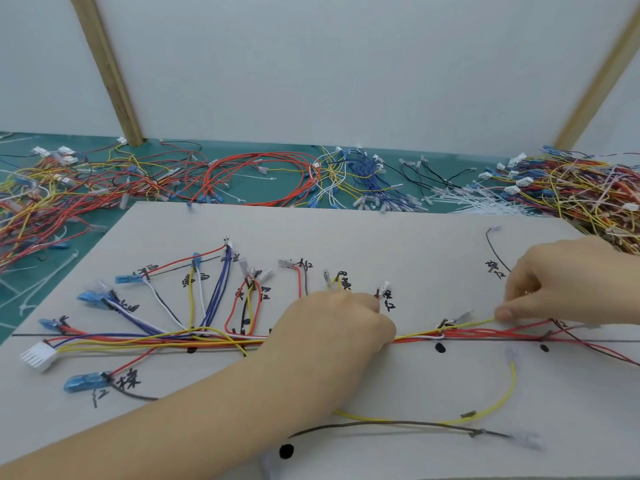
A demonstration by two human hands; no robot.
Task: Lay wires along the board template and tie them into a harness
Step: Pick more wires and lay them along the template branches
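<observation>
A grey board template (pixel 398 244) with black handwritten labels and a drawn line lies in front of me. Red, yellow, blue and white wires (pixel 156 337) run along the line as a bundle, with branches fanning up to blue and clear terminals. A white connector (pixel 38 355) ends the bundle at the left. My left hand (pixel 332 327) grips the bundle at mid-board, knuckles up. My right hand (pixel 561 282) pinches a yellow wire (pixel 474 323) stretched between the two hands. A loose yellow wire (pixel 498 403) and a brown wire (pixel 398 424) curve across the board's near side.
Behind the board, on a green mat (pixel 14 296), lie heaps of loose wires: red and yellow at the left (pixel 52 195), red loops (pixel 263 178) and blue-white ones (pixel 349 181) in the middle, a big pile at the right (pixel 581 188). White cable ties (pixel 478 202) lie beside it.
</observation>
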